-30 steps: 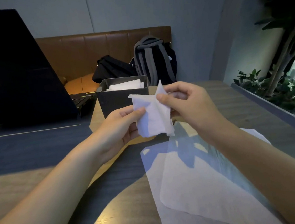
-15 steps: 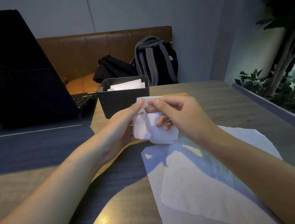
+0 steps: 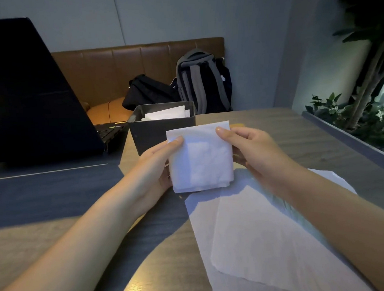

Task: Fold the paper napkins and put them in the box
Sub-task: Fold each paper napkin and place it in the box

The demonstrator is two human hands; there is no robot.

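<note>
- A folded napkin [image 3: 200,158] is held up between both hands, just in front of the dark box [image 3: 162,130] and above the surface [image 3: 277,134] — it hangs as a near-square, slightly rumpled in the middle.
- The left hand [image 3: 155,164] has its grip on the napkin's left edge, thumb on the front near the top corner, the other fingers hidden behind the paper.
- The right hand [image 3: 253,147] pinches the right edge the same way, thumb laid on the front near the upper right corner, fingers curled behind.
- The box stands open-topped beyond the hands; folded white napkins in the box [image 3: 168,113] show above its rim.
- Flat unfolded napkins [image 3: 262,236] lie overlapping on the surface below the right forearm — partly covered by it.
- To the left an open laptop [image 3: 21,94] stands with its screen dark.
- Behind, on a brown bench [image 3: 116,68], rest a grey-strapped backpack [image 3: 202,80] and a black bag [image 3: 147,91].
- Green plants [image 3: 367,113] fill a planter along the right side.
</note>
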